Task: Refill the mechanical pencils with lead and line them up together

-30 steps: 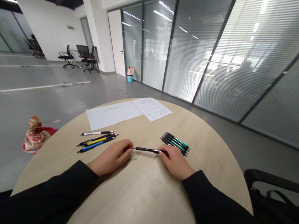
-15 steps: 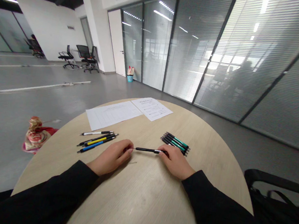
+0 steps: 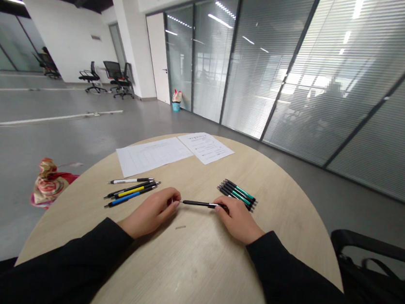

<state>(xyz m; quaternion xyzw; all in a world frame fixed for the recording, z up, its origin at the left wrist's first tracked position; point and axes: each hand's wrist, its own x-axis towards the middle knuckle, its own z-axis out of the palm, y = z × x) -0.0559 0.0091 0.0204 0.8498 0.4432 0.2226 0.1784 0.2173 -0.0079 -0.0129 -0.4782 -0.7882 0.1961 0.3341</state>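
Note:
A black mechanical pencil [image 3: 198,204] lies level between my two hands, just above or on the table. My right hand [image 3: 237,218] is closed on its right end, thumb and fingers pinching near a silvery band. My left hand [image 3: 155,210] is closed at the other end, its fingertips pinched at the thin tip. Below that tip a small thin grey strip [image 3: 180,227] shows on the tabletop. Beside my right hand lies a row of several green and black pencils [image 3: 238,192]. Left of my left hand lie white, black, yellow and blue pencils [image 3: 132,193].
Two printed sheets of paper [image 3: 154,155] lie at the far side of the round wooden table [image 3: 188,277]. A black chair [image 3: 377,250] stands at the right. On the floor at left sits a red and cream bag [image 3: 50,186]. Glass partitions with blinds stand beyond.
My left hand has shifted very slightly, with the pencil's tip still at its fingers. The small grey strip appears a little nearer to me. My right hand has stayed put.

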